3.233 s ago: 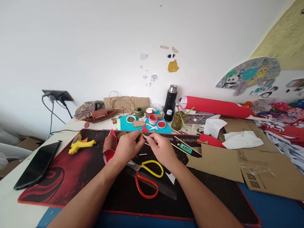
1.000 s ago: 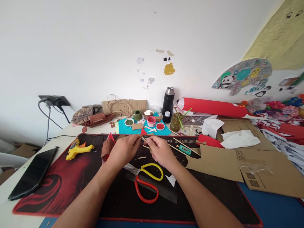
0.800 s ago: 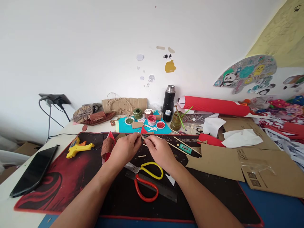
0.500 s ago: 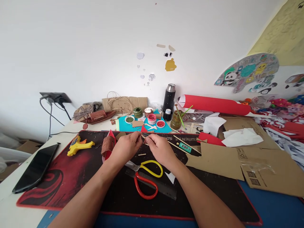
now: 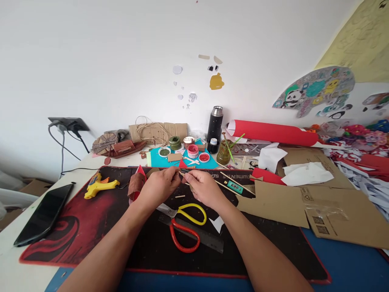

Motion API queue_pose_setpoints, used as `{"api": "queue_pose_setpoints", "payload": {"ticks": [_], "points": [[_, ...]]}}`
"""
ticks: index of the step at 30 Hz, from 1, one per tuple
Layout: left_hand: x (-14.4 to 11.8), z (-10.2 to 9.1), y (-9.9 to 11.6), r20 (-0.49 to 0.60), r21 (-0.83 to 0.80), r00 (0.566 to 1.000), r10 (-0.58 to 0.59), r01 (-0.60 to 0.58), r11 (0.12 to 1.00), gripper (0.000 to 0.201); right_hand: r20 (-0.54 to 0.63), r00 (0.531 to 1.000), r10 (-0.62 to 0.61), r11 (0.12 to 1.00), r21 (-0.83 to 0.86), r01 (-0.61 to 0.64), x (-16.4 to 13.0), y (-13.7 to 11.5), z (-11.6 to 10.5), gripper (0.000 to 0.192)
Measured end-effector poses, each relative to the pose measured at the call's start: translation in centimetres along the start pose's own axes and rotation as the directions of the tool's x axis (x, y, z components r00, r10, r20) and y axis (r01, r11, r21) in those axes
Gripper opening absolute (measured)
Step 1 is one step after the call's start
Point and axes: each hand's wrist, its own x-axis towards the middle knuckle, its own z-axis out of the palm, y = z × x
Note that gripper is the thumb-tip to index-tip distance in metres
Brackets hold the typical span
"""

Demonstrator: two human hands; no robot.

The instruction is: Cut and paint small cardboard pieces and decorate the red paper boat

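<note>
You have a thin wooden stick [image 5: 183, 177] pinched between both hands just above the middle of the black-and-red mat [image 5: 75, 227], your left hand [image 5: 158, 187] clenched on its left end and your right hand [image 5: 204, 188] closed on the part nearer the far edge. A stick that slim could snap or splinter if your fingers bend it, and a broken piece would likely drop among the other short stick bits [image 5: 180, 196] lying just near your hands, where it is hard to tell apart. The yellow-and-red scissors [image 5: 186, 224] lie open-handled right under your wrists on the ruler [image 5: 209, 241], so a lowered forearm could knock them. The hot glue gun [image 5: 97, 184] sits well to the left.
</note>
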Motion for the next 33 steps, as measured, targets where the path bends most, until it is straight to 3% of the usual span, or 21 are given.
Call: {"api": "queue_pose_setpoints", "payload": {"ticks": [16,25,33], "points": [[0.37,-0.48,-0.02,-0.026,0.002,0.999,0.035,-0.035,0.999,0.027,0.096,0.995,0.037,0.956,0.285,-0.063,0.04,-0.40,-0.35,0.036],[0.03,-0.26,-0.03,-0.180,-0.112,0.979,0.097,-0.118,0.987,0.030,0.114,0.992,0.053,0.912,0.399,-0.094,-0.20,-0.75,-0.75,0.037],[-0.29,-0.76,-0.59,-0.119,-0.223,0.985,0.126,-0.150,0.963,0.037,0.130,0.985,0.112,0.905,0.397,-0.155,-0.43,-0.95,-0.42,0.041]]}}
